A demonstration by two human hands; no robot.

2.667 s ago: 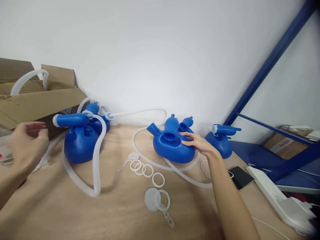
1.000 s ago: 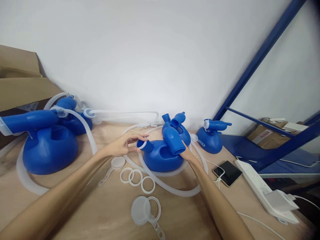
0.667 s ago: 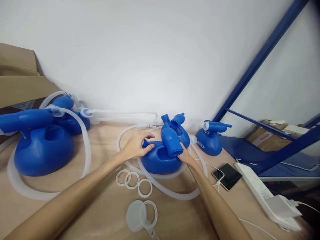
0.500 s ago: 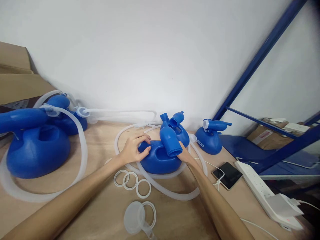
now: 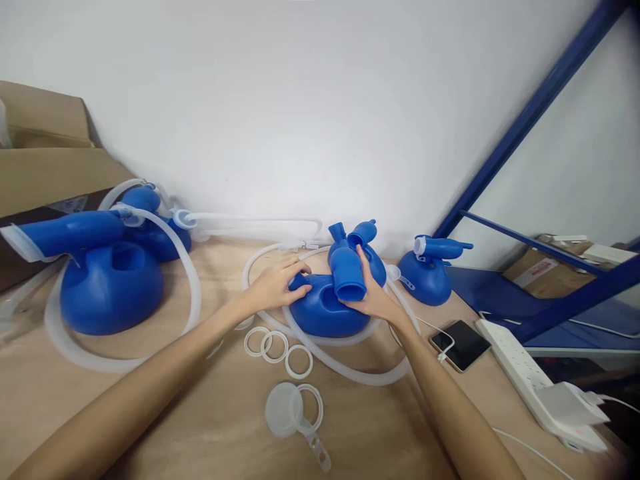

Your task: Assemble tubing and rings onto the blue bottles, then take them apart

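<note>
In the middle of the table a blue plastic bottle (image 5: pixel 327 317) rests with its wide round mouth facing me. My left hand (image 5: pixel 280 283) grips the left end of the bottle, thumb and fingers around it. Around the right side of the bottle's neck my right hand (image 5: pixel 371 290) is wrapped, thumb up along it. A clear hose (image 5: pixel 360 377) loops around the bottle. Nearer to me lie several white rings (image 5: pixel 299 362) and a translucent cap (image 5: pixel 283 409) with a strap, partly over one ring. Behind stands another blue bottle (image 5: pixel 375 265).
More blue bottles (image 5: pixel 113 293) with hoses stand at the left, beside cardboard boxes (image 5: pixel 55 163). At the right are a blue bottle (image 5: pixel 425 280), a phone (image 5: pixel 461 345), a power strip (image 5: pixel 515 363) and a blue metal rack (image 5: pixel 530 120).
My right hand has moved up from low beside the bottle to around its neck, and the neck has turned slightly. The view has shifted, so the table things appear further right.
</note>
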